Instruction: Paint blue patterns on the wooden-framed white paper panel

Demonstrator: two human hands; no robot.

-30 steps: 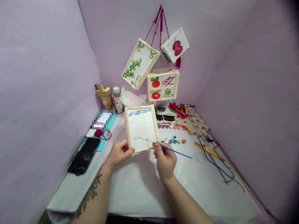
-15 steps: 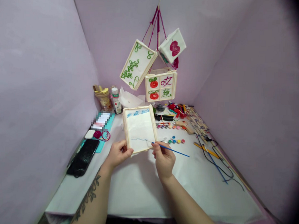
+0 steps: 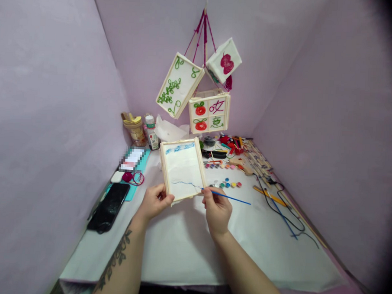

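My left hand (image 3: 155,200) grips the lower left corner of a wooden-framed white panel (image 3: 184,167), tilted up toward me above the table. Blue dabs run along the panel's top, and a thin wavy blue line crosses its lower part. Between the thumb and fingers of my right hand (image 3: 217,208) is a slim blue paintbrush (image 3: 234,200). Its tip lies at the right end of the wavy line, by the frame's right edge. The fingers' far sides are hidden on both hands.
Small paint pots (image 3: 233,184) stand right of the panel. Behind hang decorated framed boxes (image 3: 181,85) on purple cords. A black phone (image 3: 109,207) lies at left, near a bottle (image 3: 152,132) and a lidded cup (image 3: 135,129). A black cable (image 3: 277,211) and wooden sticks (image 3: 257,156) are at right.
My right hand and the paintbrush have shifted slightly right, and the wavy blue line reaches a little further right. My left hand keeps its hold on the panel.
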